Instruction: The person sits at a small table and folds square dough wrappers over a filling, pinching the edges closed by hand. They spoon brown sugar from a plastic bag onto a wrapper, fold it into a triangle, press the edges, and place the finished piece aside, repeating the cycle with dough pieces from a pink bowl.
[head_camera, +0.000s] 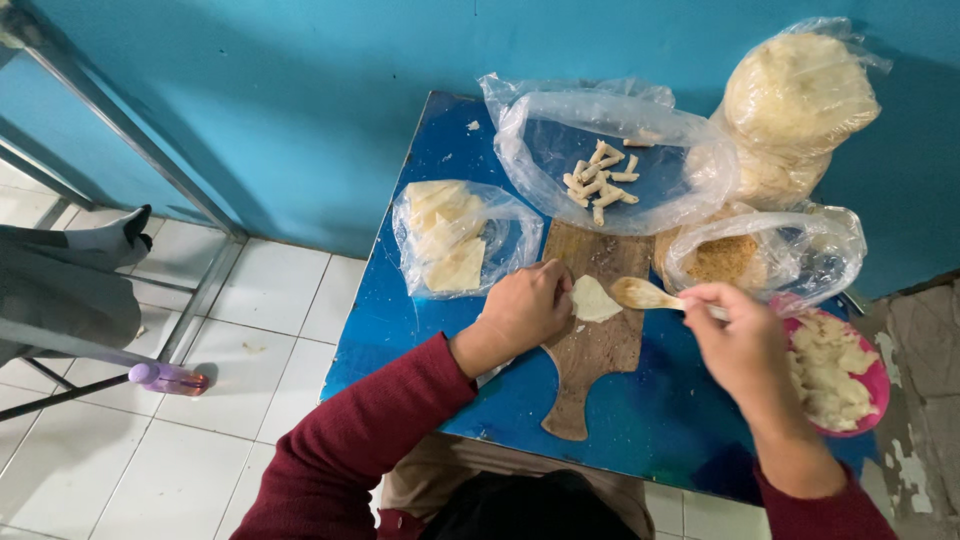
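At frame centre, on the wooden board (592, 345): wrapper work.
Left hand (527, 306) grip pinches dough wrapper (594, 299); right hand (735, 335) grip closed on wooden spoon (642, 293).

The bench (420, 330) has a glossy blue top. On it lies a matt, worn wooden board (590, 350) under a pale, soft-looking dough sheet (594, 299). The spoon (640, 293) looks wooden. Thin clear plastic bags (610, 165) shine and crinkle. The bowl (876, 385) is perhaps pink plastic.
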